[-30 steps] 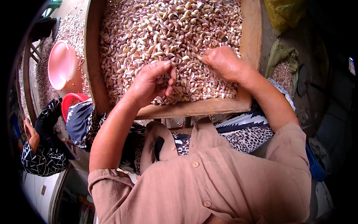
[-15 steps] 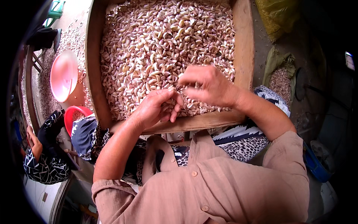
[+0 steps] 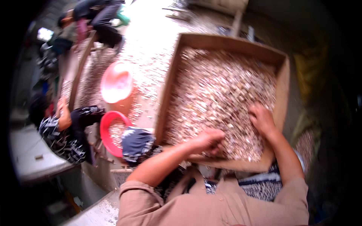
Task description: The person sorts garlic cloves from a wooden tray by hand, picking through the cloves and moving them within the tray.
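Observation:
A wooden tray (image 3: 287,88) full of garlic cloves (image 3: 215,94) is right in front of me, tilted in the view. Over the near part of the garlic is my left hand (image 3: 212,140), its fingers curled in; whatever they pinch is too smeared to see. My right hand (image 3: 263,118) reaches down onto the cloves near the tray's right side. Its fingers point into the garlic and are blurred, so I cannot tell if they grip a clove.
Left of the tray stand a red basin (image 3: 103,132) with cloves in it and a pinkish-orange basin (image 3: 117,83). Cloves lie scattered on the floor (image 3: 149,71). One person (image 3: 66,130) sits at the left; another person (image 3: 105,20) bends farther back. A yellow sack (image 3: 313,71) is at the right.
My view has swung left, so the tray sits farther right and more people show. My hands, close together before, are now apart, the right one down on the garlic.

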Motion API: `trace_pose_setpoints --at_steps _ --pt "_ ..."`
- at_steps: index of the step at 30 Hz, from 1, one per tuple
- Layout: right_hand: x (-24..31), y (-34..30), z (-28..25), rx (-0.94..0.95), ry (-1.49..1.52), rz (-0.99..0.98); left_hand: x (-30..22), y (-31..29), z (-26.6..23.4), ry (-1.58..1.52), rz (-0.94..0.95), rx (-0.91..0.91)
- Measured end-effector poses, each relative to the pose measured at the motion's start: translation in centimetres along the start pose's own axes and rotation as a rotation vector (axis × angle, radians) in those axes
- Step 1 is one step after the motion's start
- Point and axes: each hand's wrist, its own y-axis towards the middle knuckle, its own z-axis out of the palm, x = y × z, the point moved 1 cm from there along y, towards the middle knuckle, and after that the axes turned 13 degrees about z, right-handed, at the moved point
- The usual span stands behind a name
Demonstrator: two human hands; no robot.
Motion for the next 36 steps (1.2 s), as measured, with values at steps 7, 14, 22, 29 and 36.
trace_pose_setpoints --at_steps 7,14,22,29,36 --pt "0.8 0.2 -0.6 -0.118 0.235 -0.042 0.2 -1.4 -1.2 0.033 0.083 0.056" --pt "-4.6 0.9 -2.4 -0.22 -0.407 0.142 -2.2 0.5 0.4 0.358 0.227 0.04" --pt "-1.1 -2.4 1.6 -0.119 -0.85 0.049 -2.5 -1.1 -1.7 0.037 0.149 -0.064" --pt "2.6 -7.1 1.3 0.204 -0.82 0.05 -3.1 -0.9 -1.5 0.053 0.219 -0.013" --pt "4.1 -10.4 3.7 0.393 0.054 -0.11 -3.0 -0.8 -1.8 0.071 0.232 -0.032"
